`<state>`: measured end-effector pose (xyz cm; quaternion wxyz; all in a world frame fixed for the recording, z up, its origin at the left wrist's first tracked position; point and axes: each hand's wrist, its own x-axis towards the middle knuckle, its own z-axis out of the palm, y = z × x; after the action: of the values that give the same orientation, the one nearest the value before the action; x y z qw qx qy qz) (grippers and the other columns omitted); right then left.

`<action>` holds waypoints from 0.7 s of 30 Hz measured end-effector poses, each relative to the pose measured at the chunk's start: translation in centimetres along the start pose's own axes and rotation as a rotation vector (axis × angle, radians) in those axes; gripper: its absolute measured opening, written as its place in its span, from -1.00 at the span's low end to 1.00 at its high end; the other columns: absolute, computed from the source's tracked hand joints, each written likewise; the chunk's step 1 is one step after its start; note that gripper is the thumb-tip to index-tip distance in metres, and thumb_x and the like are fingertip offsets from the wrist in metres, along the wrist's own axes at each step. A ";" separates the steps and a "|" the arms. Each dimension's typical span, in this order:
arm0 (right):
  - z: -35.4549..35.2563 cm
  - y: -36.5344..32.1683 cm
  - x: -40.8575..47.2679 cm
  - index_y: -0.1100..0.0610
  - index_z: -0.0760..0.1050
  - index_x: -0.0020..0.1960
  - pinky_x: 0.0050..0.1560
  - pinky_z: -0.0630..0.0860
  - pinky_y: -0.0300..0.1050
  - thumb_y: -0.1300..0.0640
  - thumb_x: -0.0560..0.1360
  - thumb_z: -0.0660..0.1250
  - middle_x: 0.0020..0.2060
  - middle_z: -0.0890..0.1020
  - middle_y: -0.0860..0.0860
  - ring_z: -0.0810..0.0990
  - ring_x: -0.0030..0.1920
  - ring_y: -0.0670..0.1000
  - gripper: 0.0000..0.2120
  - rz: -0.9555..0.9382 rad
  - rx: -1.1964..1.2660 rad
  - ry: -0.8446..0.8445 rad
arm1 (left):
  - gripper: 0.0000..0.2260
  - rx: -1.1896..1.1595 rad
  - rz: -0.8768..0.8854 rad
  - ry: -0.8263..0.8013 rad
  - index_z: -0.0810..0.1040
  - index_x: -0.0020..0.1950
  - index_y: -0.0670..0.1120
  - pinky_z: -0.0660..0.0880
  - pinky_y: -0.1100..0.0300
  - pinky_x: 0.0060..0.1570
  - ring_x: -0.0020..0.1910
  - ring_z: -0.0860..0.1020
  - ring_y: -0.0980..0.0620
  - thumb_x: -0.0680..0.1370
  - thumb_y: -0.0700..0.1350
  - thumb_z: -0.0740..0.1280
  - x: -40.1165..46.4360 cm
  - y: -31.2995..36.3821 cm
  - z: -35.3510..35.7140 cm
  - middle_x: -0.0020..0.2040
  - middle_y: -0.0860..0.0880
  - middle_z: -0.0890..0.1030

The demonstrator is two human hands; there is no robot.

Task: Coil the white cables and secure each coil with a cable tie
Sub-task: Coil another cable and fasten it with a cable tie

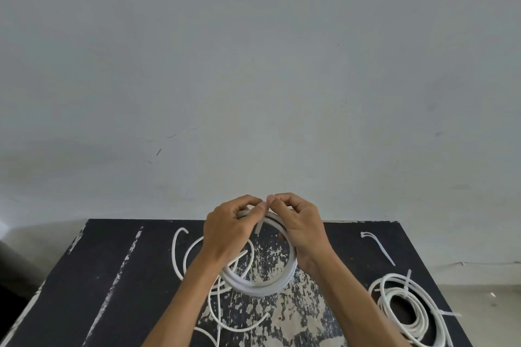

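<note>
A coil of white cable [260,286] is held up above the middle of the black table [84,284]. My left hand [228,229] grips the coil's top on the left, fingers curled over it. My right hand [300,227] grips the top on the right, thumb tip against the left thumb. A short white end, a cable end or a tie [258,227], hangs down between the two hands; I cannot tell which. Loose white cable [180,256] lies uncoiled on the table under and left of the coil.
A finished white coil [408,307] bound with cable ties lies at the right front of the table. Spare white cable ties [377,246] lie at the back right. A grey wall stands behind the table. The tabletop paint is worn in the middle.
</note>
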<state>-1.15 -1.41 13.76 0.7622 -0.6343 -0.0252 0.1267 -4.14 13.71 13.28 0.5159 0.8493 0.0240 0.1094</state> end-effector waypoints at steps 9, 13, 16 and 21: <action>-0.6 -0.4 -0.3 0.08 0.71 -0.12 -0.17 0.67 -0.04 0.04 0.52 0.50 -0.17 0.74 0.21 0.73 -0.23 0.15 -0.88 0.014 0.029 0.009 | -0.65 -0.208 0.007 -0.107 0.72 0.03 0.18 0.59 -0.14 0.13 -0.07 0.72 0.08 0.51 0.36 0.29 -0.1 0.0 0.3 -0.11 0.08 0.75; -0.2 -0.2 -0.4 0.10 0.72 -0.14 -0.10 0.69 0.06 0.02 0.52 0.50 -0.18 0.74 0.23 0.74 -0.21 0.21 -0.84 0.057 0.036 0.046 | -0.71 -0.197 0.000 -0.101 0.73 0.03 0.16 0.57 -0.17 0.15 -0.05 0.71 0.06 0.53 0.28 0.33 0.0 -0.1 0.2 -0.11 0.07 0.75; 0.0 -0.1 -0.2 0.12 0.71 -0.16 -0.14 0.70 0.06 0.03 0.53 0.50 -0.20 0.74 0.22 0.73 -0.26 0.19 -0.82 0.086 0.053 0.080 | -0.71 -0.232 -0.005 -0.091 0.73 -0.11 0.14 0.56 -0.21 0.13 -0.13 0.71 -0.02 0.50 0.30 0.34 -0.2 -0.2 0.1 -0.20 0.02 0.74; 0.7 0.6 0.2 0.18 0.70 -0.11 0.05 0.67 0.21 0.00 0.57 0.44 -0.22 0.74 0.16 0.71 -0.24 0.15 -0.75 0.057 -0.019 0.139 | -0.52 -0.148 0.024 -0.032 0.59 -0.40 0.01 0.53 -0.26 0.03 -0.19 0.62 -0.31 0.55 0.31 0.27 0.0 -0.7 0.1 -0.36 -0.14 0.64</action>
<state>-1.22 -0.57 13.25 0.7522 -0.6492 0.0447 0.1037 -4.08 13.96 12.62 0.5761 0.8108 -0.0029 0.1034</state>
